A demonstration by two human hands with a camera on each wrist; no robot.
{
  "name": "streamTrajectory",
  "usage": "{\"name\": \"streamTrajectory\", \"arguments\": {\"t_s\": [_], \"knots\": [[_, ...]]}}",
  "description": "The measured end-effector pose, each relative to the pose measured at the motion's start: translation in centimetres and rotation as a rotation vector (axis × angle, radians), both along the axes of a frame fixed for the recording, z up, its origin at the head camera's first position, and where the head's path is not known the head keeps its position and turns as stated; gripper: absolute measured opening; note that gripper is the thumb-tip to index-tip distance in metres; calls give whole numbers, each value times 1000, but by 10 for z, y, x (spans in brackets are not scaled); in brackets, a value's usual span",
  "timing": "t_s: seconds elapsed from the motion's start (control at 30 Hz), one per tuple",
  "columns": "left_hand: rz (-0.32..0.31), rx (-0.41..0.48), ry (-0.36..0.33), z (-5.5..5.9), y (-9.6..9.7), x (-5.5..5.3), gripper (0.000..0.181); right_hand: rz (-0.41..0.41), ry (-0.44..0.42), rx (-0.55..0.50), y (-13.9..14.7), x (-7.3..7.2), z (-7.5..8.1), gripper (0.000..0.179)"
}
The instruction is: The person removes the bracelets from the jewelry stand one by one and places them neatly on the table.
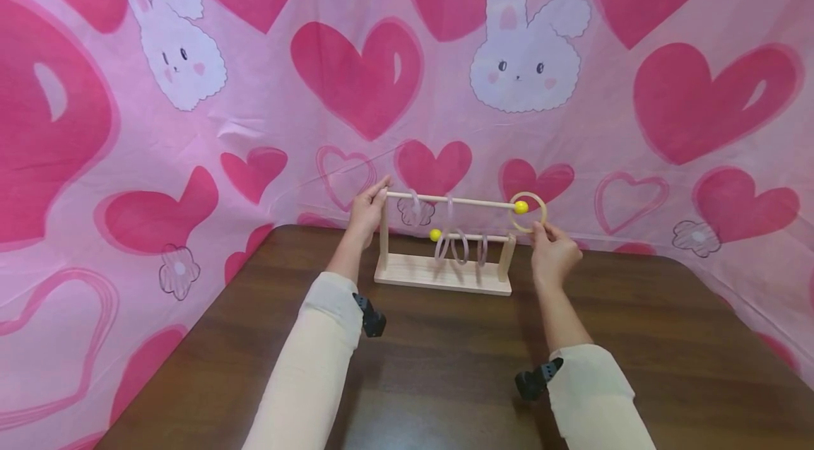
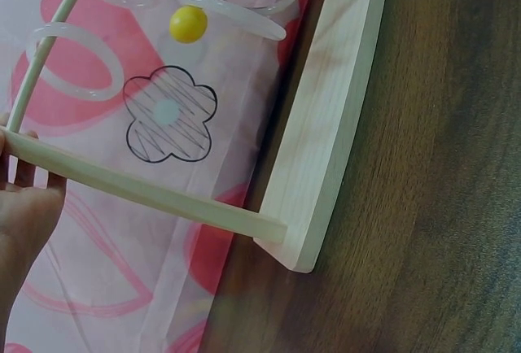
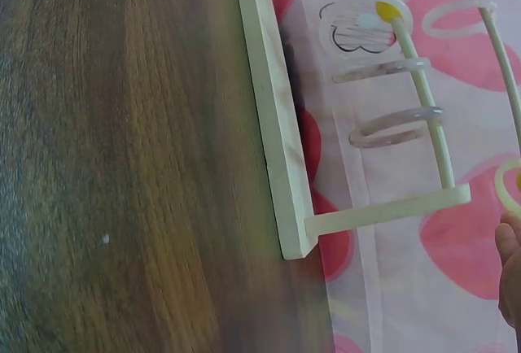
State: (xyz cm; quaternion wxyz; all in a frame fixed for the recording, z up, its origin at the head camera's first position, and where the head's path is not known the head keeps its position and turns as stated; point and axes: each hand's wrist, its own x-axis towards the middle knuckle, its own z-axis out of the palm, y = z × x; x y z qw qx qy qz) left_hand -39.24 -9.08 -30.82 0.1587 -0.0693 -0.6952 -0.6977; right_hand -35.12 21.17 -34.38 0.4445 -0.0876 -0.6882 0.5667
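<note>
A pale wooden ring stand (image 1: 439, 273) has two rods, each ending in a yellow ball. My left hand (image 1: 367, 213) holds the top of its left post (image 2: 146, 186), fingers behind the wood. At the upper rod's right end, my right hand (image 1: 555, 252) pinches a pale yellow ring (image 1: 545, 213) by its lower edge. In the head view the ring frames the upper yellow ball (image 1: 521, 207). Two translucent whitish rings hang on the upper rod, one of them a ring (image 2: 114, 84) near the left post. Three greyish-lilac rings, including one ring (image 3: 391, 129) near the short post, hang on the lower rod.
The stand's base rests towards the far edge of a dark brown wooden table (image 1: 445, 365). Behind it rises a pink cloth (image 1: 445, 104) printed with hearts and rabbits. Black wrist cameras, such as the left camera (image 1: 371, 316), are strapped over both pale sleeves.
</note>
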Motion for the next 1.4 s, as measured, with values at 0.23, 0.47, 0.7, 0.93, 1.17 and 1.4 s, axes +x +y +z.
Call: {"name": "streamTrajectory", "arguments": {"t_s": [0.23,0.47,0.7,0.93,1.17,1.4], "knots": [[11,-4,-2,-1,0,-1,36,52,59,-152,10,2,0,26],[15,-15,10,-1,0,-2,36,63,60,-258,18,7,4,29],[14,-23,23,-1,0,-2,36,153,85,-404,19,15,11,29],[12,-30,10,-1,0,-1,36,237,115,-514,21,19,13,32],[5,-7,9,-1,0,-1,36,292,63,-519,21,16,11,5],[5,-1,10,0,0,-2,35,346,-3,-464,14,18,13,18]]}}
